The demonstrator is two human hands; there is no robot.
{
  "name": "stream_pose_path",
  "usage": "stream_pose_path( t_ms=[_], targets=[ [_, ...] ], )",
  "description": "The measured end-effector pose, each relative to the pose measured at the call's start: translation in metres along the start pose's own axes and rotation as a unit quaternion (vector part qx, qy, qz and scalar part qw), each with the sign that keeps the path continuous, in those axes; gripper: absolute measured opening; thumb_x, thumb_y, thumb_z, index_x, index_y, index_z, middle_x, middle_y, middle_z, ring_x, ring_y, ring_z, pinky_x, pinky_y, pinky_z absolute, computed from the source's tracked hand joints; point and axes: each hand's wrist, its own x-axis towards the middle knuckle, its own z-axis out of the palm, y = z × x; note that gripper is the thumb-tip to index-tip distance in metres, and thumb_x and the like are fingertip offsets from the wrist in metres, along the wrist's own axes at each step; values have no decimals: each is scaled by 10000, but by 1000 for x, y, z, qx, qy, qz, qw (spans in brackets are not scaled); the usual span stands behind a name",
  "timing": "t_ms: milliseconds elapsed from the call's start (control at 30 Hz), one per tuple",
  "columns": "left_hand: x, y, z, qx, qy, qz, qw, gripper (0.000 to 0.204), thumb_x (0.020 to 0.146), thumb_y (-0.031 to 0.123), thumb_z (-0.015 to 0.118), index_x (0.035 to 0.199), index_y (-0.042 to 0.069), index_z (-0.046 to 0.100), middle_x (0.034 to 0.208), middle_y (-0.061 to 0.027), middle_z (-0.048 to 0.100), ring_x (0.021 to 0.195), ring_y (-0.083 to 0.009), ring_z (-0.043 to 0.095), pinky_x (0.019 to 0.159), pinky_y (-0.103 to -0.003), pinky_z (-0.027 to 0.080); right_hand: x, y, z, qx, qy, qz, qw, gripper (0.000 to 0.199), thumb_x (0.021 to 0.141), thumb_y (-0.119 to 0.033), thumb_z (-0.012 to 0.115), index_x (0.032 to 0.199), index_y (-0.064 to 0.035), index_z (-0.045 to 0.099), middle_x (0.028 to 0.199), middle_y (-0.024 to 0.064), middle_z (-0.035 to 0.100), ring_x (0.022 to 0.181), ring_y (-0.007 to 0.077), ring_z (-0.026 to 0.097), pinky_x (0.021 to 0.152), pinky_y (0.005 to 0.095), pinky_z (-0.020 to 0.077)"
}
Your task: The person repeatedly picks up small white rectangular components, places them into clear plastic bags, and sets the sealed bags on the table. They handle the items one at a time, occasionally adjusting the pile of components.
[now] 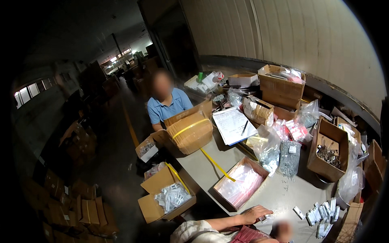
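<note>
My left hand (256, 214) reaches in over the table's near edge, its fingers curled down around a small silvery piece (265, 218). Only part of that piece shows below the fingers. Close beside it, a blurred skin-toned patch at the lower edge seems to be my right hand (282, 231); its fingers cannot be made out. Just beyond my left hand stands a shallow cardboard box (219, 197) of clear and pinkish plastic bags. To the right lies a loose pile of silvery metal pieces (320, 214), with a single piece (299, 212) apart from it.
Across the table, a person in a blue shirt (172, 104) sits behind a taped carton (190, 133). An open carton of packaged parts (172, 196) stands left. Papers with a pen (233, 125), bags of screws (289, 156) and a box of metal parts (330, 150) crowd the table.
</note>
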Motion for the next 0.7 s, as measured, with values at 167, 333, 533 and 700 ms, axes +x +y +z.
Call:
stream_pose_path(
  t_ms=[167, 333, 533, 700],
  targets=[
    [9, -2, 10, -19, -13, 15, 1000, 437, 854, 56, 608, 1291, 40, 598, 1077, -135, 665, 1018, -342, 628, 928, -421, 468, -25, 79, 60, -503, 146, -219, 823, 304, 1002, -256, 503, 1216, -58, 588, 1227, 125, 577, 1185, 282, 541, 1055, 473, 417],
    [-4, -16, 19, -85, -6, -125, 989, 331, 943, 161, 658, 1265, 89, 632, 1086, -111, 691, 1028, -309, 640, 917, -401, 492, -2, -74, -26, -8, 93, -102, 990, 108, 922, -130, 610, 864, -39, 609, 865, 136, 610, 813, 340, 570, 711, 436, 455],
    [7, -8, 11, -71, -13, -162, 984, 298, 987, 312, 653, 1206, 110, 669, 1122, -73, 690, 1035, -276, 645, 917, -372, 496, 5, -79, -25, 5, 92, -73, 993, 114, 921, -134, 618, 857, -41, 604, 849, 127, 603, 800, 332, 572, 698, 429, 456],
    [0, -17, 16, -51, -13, -144, 988, 278, 937, 153, 669, 1210, 106, 647, 1091, -60, 686, 1025, -269, 642, 913, -380, 480, 5, -80, -28, 49, 64, -66, 995, 157, 942, -168, 619, 1063, -70, 643, 929, 121, 633, 851, 302, 615, 728, 439, 486]
  ],
)
